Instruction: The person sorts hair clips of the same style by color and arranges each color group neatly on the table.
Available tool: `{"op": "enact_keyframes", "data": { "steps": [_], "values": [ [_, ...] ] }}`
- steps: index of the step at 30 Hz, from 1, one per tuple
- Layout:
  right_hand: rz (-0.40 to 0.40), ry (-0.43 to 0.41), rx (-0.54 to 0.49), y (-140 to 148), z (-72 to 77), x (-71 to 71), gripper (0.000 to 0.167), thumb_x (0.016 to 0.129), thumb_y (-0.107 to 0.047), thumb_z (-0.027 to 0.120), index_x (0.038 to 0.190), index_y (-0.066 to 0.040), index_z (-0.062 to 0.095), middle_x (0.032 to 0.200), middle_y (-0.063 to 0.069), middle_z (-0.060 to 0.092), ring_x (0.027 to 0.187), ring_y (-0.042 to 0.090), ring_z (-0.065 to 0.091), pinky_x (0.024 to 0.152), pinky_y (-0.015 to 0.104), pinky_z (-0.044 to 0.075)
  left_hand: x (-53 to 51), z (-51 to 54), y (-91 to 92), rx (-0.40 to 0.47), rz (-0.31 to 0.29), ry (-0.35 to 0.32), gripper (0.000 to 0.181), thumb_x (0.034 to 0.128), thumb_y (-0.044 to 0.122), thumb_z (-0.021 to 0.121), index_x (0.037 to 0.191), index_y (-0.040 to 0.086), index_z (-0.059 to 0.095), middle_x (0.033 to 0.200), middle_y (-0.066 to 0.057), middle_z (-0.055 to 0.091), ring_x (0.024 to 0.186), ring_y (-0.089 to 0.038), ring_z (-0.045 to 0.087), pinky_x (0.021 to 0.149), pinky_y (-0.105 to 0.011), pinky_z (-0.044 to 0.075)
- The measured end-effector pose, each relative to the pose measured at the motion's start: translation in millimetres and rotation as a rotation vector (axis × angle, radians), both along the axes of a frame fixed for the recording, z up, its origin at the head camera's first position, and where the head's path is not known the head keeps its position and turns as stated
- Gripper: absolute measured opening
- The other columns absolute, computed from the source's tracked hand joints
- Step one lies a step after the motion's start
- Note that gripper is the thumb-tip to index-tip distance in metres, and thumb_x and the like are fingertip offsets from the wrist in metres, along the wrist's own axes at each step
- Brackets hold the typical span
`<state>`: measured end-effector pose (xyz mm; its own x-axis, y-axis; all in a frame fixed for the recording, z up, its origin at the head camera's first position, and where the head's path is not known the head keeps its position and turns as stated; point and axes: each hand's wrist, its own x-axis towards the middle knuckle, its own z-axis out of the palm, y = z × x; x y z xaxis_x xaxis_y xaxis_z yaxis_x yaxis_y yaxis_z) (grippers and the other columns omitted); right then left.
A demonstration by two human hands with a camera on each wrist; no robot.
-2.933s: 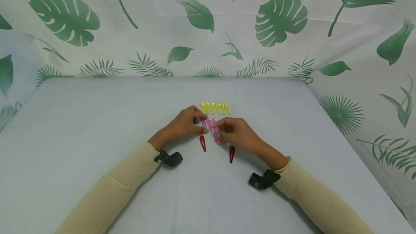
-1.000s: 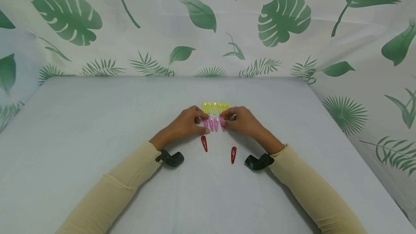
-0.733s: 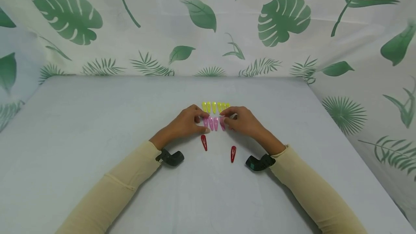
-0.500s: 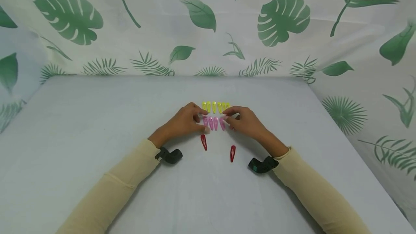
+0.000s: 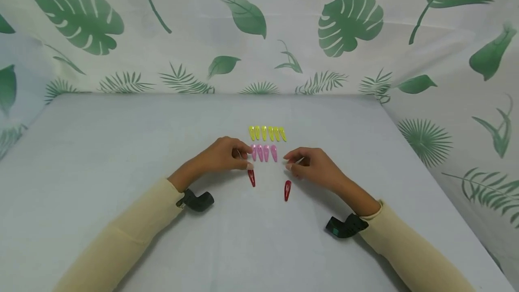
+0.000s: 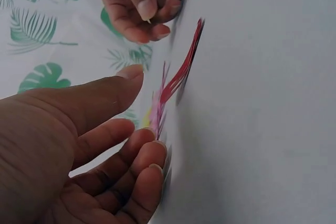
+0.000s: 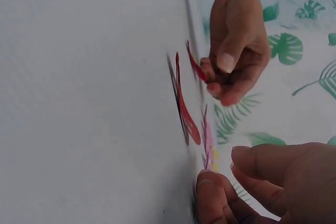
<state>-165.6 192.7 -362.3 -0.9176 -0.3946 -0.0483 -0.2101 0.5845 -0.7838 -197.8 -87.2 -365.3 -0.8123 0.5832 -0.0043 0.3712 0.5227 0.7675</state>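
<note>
Several pink snap hair clips lie side by side in a row on the white table. Just left of that row is my left hand, its fingertips beside the leftmost pink clip and its thumb over the top end of a red snap hair clip. In the left wrist view the thumb stands apart from the loosely bent fingers, with nothing held. My right hand hovers right of the pink row, fingers relaxed and holding nothing. A second red snap hair clip lies below its fingertips.
Behind the pink row is a row of several yellow snap hair clips. A leaf-printed cloth hangs along the table's back and right side. Both wrists carry a black camera, left camera and right camera.
My right hand has set a pink clip at the row's right end, let it go and drawn back to the right and nearer. My left hand has shifted left, off the pink row.
</note>
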Motion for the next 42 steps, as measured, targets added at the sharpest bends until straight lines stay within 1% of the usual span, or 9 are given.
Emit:
{"op": "enact_keyframes", "data": {
  "steps": [4,9,16,20,23,26,32,37,42],
  "values": [
    [0.021,-0.017,0.001,4,0.2,12.2,0.021,0.090,-0.006,0.067,0.111,-0.001,0.068,0.092,0.007,0.064,0.069,0.020,0.061,0.062,0.030,0.053,7.0,-0.3,4.5,0.002,-0.031,-0.024,0.037,0.0837,0.021,0.078,0.114,0.001,0.070,0.092,0.000,0.065,0.084,-0.015,0.058,0.073,-0.028,0.050],
    [0.058,-0.010,0.013,3,1.7,23.0,0.024,0.089,-0.004,0.068,0.113,-0.001,0.067,0.091,0.005,0.064,0.072,0.020,0.061,0.064,0.029,0.052,10.4,-3.2,5.8,-0.015,-0.004,-0.034,0.036,0.0827,0.023,0.079,0.113,0.005,0.072,0.097,0.001,0.066,0.088,-0.014,0.058,0.077,-0.028,0.049],
    [0.112,0.035,0.092,-2,-0.8,28.9,0.036,0.082,-0.010,0.079,0.115,-0.004,0.066,0.092,0.000,0.063,0.073,0.016,0.056,0.066,0.027,0.049,15.2,-5.5,8.3,-0.083,-0.036,-0.023,0.039,0.0794,0.022,0.082,0.114,0.006,0.072,0.090,0.001,0.060,0.080,-0.016,0.052,0.069,-0.027,0.045],
    [0.093,0.051,0.179,-6,0.4,33.4,0.041,0.078,-0.012,0.082,0.115,-0.005,0.065,0.094,0.000,0.059,0.073,0.016,0.052,0.064,0.027,0.047,18.2,-6.7,9.5,-0.082,-0.057,0.009,0.034,0.0806,0.020,0.081,0.111,0.007,0.073,0.090,0.002,0.060,0.080,-0.015,0.051,0.068,-0.028,0.044],
    [0.065,0.056,0.247,-10,2.3,37.0,0.039,0.078,-0.015,0.083,0.112,-0.007,0.066,0.093,0.000,0.056,0.077,0.017,0.050,0.066,0.028,0.047,18.6,-9.2,9.9,-0.074,-0.067,0.031,0.029,0.0829,0.017,0.079,0.110,0.008,0.073,0.091,0.004,0.062,0.081,-0.014,0.052,0.069,-0.027,0.045],
    [0.055,0.069,0.278,-12,3.9,39.1,0.032,0.079,-0.017,0.083,0.105,-0.008,0.067,0.092,0.000,0.055,0.082,0.017,0.049,0.069,0.030,0.046,19.5,-9.8,9.6,-0.063,-0.058,0.028,0.025,0.0846,0.013,0.076,0.109,0.008,0.074,0.091,0.005,0.064,0.081,-0.014,0.054,0.071,-0.027,0.047],
    [0.057,0.073,0.224,-13,4.2,39.5,0.026,0.080,-0.012,0.081,0.101,-0.009,0.066,0.091,0.000,0.058,0.076,0.016,0.049,0.064,0.029,0.045,18.2,-9.1,7.7,0.006,-0.056,-0.016,0.019,0.0865,0.009,0.074,0.105,0.005,0.075,0.090,0.004,0.067,0.081,-0.012,0.060,0.074,-0.027,0.051],
    [0.050,0.056,0.162,-16,1.2,38.2,0.023,0.081,-0.008,0.079,0.100,-0.010,0.065,0.087,-0.002,0.061,0.069,0.015,0.052,0.061,0.028,0.047,16.8,-7.4,6.1,0.012,-0.087,-0.033,0.011,0.0878,0.010,0.073,0.097,0.006,0.076,0.087,0.005,0.069,0.081,-0.011,0.061,0.075,-0.026,0.051],
    [0.058,0.088,0.134,-17,-1.4,37.6,0.019,0.084,-0.004,0.075,0.100,-0.010,0.067,0.082,-0.003,0.061,0.069,0.014,0.055,0.062,0.028,0.048,15.2,-5.3,5.2,0.001,-0.086,-0.043,0.007,0.0906,0.012,0.070,0.093,0.011,0.076,0.084,0.006,0.069,0.079,-0.012,0.057,0.071,-0.026,0.049]
  ]
}}
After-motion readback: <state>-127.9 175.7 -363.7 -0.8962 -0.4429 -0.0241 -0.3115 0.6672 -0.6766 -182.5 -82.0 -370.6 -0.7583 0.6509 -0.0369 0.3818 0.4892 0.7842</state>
